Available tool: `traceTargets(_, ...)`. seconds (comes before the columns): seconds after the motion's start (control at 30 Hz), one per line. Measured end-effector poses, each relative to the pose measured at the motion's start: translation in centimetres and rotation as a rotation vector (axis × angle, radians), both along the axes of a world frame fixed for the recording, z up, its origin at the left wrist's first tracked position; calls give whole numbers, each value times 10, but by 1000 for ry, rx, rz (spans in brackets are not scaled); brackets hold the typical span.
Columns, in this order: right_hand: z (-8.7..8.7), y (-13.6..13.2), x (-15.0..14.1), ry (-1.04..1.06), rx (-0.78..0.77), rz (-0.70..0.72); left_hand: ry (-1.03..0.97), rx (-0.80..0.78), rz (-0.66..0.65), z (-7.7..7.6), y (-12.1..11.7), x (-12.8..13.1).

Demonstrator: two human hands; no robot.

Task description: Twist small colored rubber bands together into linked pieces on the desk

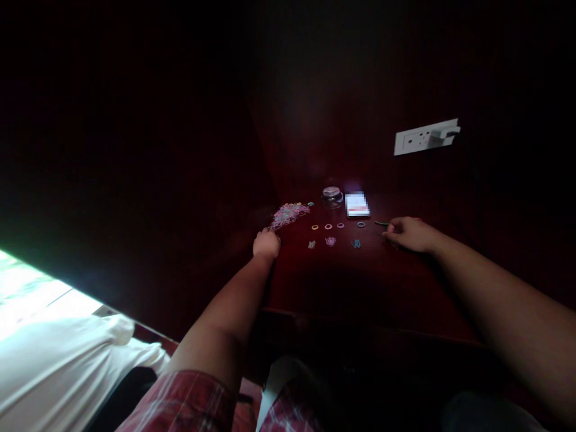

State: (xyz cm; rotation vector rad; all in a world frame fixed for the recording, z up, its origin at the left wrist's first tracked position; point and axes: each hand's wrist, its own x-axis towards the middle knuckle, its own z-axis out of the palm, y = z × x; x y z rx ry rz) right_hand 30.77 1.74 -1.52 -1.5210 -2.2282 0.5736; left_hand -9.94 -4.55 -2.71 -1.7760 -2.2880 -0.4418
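My right hand [405,234] is over the right side of the dark red table, its fingers pinched together. A thin green strip [381,224] sticks out to the left from its fingertips. Beside the left wall, my left hand [267,243] looks curled at the near edge of a loose pile of small, mostly pink and purple pieces [290,215]; what its fingers hold is hidden. Between the hands lie a yellow ring [315,227], a pink ring [328,227], a purple ring [341,225] and a grey-blue ring [360,225]. Nearer me are a pale cluster [311,245], a pink cluster [330,242] and a teal cluster [356,244].
A clear round jar with a pale lid [332,193] and a lit phone [357,204] are at the back. A teal ring [310,204] lies by the pile. The wall bears a white socket plate [425,137]. White cloth [67,366] shows at lower left.
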Motion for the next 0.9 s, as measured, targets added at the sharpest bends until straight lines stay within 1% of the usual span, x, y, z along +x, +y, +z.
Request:
traceTargets(0.23,2,-4,-2,22,-44,-10,-151,220,-73,-4,-12,-1)
traceTargets(0.4,3,-5,-2,16,-34,-22,-268,330,-183,-7,-15,-4)
traceTargets(0.53,2,-5,-1,42,-30,-23,-379,381,-283,-9,-12,-6)
traceTargets(0.73,-1,-2,0,65,-8,-16,-455,418,-378,-10,-11,-6)
traceTargets(0.83,-2,0,0,94,47,-32,-522,456,-431,-10,-15,0)
traceTargets(0.9,0,-2,-2,116,98,-24,-562,482,-460,-7,-18,10)
